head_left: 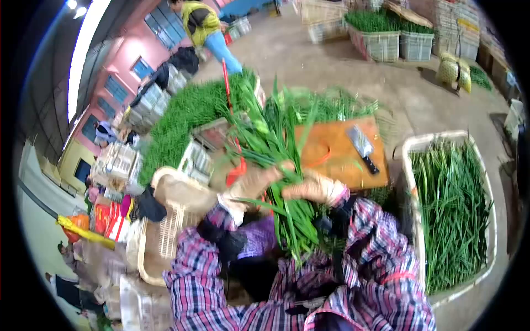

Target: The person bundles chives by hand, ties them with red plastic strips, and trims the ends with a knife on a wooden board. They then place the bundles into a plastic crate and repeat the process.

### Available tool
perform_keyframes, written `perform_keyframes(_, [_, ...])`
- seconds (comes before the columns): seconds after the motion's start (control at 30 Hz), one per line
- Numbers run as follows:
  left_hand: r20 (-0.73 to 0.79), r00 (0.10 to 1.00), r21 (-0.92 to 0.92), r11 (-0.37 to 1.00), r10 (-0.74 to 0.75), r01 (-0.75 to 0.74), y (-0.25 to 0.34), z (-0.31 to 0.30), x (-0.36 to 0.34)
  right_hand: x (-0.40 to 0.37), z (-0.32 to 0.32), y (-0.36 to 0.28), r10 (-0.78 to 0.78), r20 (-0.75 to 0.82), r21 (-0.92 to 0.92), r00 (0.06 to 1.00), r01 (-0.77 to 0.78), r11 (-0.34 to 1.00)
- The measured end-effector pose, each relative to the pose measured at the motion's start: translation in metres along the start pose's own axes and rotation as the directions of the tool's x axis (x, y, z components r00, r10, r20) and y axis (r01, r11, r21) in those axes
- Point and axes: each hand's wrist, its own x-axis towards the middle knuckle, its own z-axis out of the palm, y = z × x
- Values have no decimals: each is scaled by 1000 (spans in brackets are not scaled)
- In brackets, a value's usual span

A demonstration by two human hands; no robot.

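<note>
A bunch of long, flat-leaved greens point(301, 218) is held up before my chest, its tops spreading away from me and its other end pointing down at my lap. My left hand point(256, 182) is closed round it from the left. From the right, my right hand point(312, 188) grips the same bunch, thumb across the leaves. Just beyond, a cleaver point(361, 146) with a black handle lies on an orange-brown board point(342, 171), near an orange-red loop point(319, 157). Motion blurs the leaf tips and fingers.
At my right stands a white crate point(408, 165) full of greens. A pale basket point(152, 237) sits at my left. Heaped greens point(187, 116) lie ahead left. Farther off are filled crates point(381, 47), a yellow-green bundle point(454, 73) and a person point(204, 27) in a yellow vest.
</note>
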Motion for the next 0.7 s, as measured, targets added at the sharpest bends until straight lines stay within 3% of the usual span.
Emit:
perform_keyframes(0.03, [39,923,-442,822,-383,360,22,3,6,6,6,-20,34,55,-90,998,-29,996])
perform_keyframes(0.07, [77,899,-646,665,-431,374,17,2,8,10,14,-26,29,97,34,995,-33,999])
perform_keyframes(0.1, [-9,993,-142,983,-119,116,39,3,9,14,19,-24,-56,111,100,992,45,994])
perform_keyframes(0.13, [22,880,-741,584,-474,333,32,2,12,21,21,-19,-168,99,95,981,159,983])
perform_keyframes(0.17, [101,773,-850,350,-626,394,57,6,11,16,24,-19,-68,27,109,997,65,992])
perform_keyframes(0.23, [32,833,-863,405,-553,303,50,4,0,10,35,-15,16,108,328,994,-51,943])
perform_keyframes(0.27, [10,813,-886,372,-582,278,41,0,-5,9,34,-7,14,154,280,988,-57,958])
perform_keyframes(0.3, [53,780,-970,153,-623,189,38,0,-9,7,26,5,15,146,289,989,-57,956])
perform_keyframes(0.37, [-332,829,-732,677,-450,75,18,-17,-25,-9,4,37,195,162,-48,967,-190,981])
perform_keyframes(0.43, [-351,857,-750,661,-378,-16,27,-27,-39,-37,-10,66,219,116,-76,969,-211,975])
perform_keyframes(0.47, [-263,882,-893,445,-392,-69,22,-37,-45,-50,-16,76,238,74,-113,968,-229,967])
perform_keyframes(0.5, [-341,858,-825,559,-384,-78,-2,-57,-58,-63,-19,83,264,-9,-160,965,-262,952])
perform_keyframes(0.57, [-563,650,-613,785,-511,85,-1,-71,-74,-79,-20,96,434,-14,1,901,-434,901])
perform_keyframes(0.6, [-462,648,-786,619,-605,17,6,-67,-77,-86,-17,97,454,-92,21,886,-455,890])
perform_keyframes(0.63, [-461,650,-784,620,-604,19,6,-65,-81,-90,-13,94,471,-191,-26,861,-484,875])
perform_keyframes(0.7, [-597,548,-776,595,-585,-210,0,-63,-89,-94,-10,93,392,-218,58,894,-389,919])
